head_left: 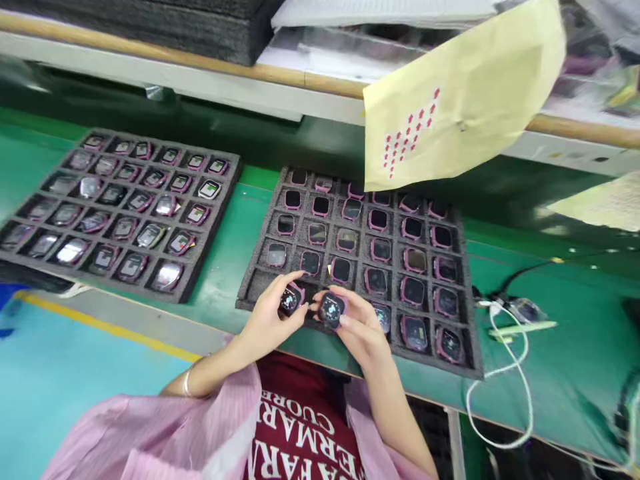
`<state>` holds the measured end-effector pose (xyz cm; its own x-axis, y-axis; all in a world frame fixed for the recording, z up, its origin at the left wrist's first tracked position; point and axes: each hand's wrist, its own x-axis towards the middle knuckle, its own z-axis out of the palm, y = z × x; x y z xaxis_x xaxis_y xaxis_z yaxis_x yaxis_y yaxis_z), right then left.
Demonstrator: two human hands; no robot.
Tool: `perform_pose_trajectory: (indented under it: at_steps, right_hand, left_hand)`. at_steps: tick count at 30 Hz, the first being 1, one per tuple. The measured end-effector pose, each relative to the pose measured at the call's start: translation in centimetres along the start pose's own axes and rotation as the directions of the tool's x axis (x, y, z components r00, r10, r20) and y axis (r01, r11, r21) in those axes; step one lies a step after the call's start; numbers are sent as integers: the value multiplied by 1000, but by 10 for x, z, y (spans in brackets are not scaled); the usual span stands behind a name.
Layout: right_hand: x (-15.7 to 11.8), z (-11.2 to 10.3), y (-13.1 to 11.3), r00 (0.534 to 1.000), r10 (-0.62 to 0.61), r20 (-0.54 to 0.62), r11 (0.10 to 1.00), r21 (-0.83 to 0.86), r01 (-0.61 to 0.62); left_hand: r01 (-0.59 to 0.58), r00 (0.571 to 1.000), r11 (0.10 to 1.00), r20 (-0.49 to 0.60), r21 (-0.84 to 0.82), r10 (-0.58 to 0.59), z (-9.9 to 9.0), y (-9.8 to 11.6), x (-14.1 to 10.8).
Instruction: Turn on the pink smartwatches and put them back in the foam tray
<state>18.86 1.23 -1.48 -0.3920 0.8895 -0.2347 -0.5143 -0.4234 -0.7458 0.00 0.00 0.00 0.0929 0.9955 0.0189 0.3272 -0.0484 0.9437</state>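
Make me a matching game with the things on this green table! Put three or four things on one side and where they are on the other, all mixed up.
Things:
1. left tray
2. yellow paper
3. white cable
4. left hand

Places:
A. hanging above the right tray
B. holding a watch
C. far left of the table
D. right of the right tray

Pairs: 1-C, 2-A, 3-D, 4-B

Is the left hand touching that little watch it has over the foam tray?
Touching. The head view shows the left hand with thumb and fingers closed around the watch, no gap visible, just above the foam tray.
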Motion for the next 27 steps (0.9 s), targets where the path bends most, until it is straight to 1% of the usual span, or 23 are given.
perform_pose_trajectory:
  at_steps: [4,8,11,15,23,27]
  right_hand:
    - [2,1,3,999,-17,-27,999,-42,16]
    - [3,5,6,999,-33,-25,997,-63,31]
    - [3,9,7,999,-37,-14,998,-59,36]
    - [2,11,5,999,-42,-16,998,-54,41]
    - [-2,16,0,998,-55,-25,997,-63,53]
    - [-5,20,-2,998,-54,-25,996,-66,52]
  left_hand:
    - [45,999,998,17,-34,-44,0,-3,3]
    - [125,989,985,98,-116,-114,-6,-5,3]
    - [148,984,974,123,-173,-128,-11,-7,2]
    - [170,974,961,183,-219,-131,-13,-5,0]
    - [156,976,961,188,-230,-114,-16,-2,-2]
    - [115,974,966,216,-232,-64,-20,4,-5]
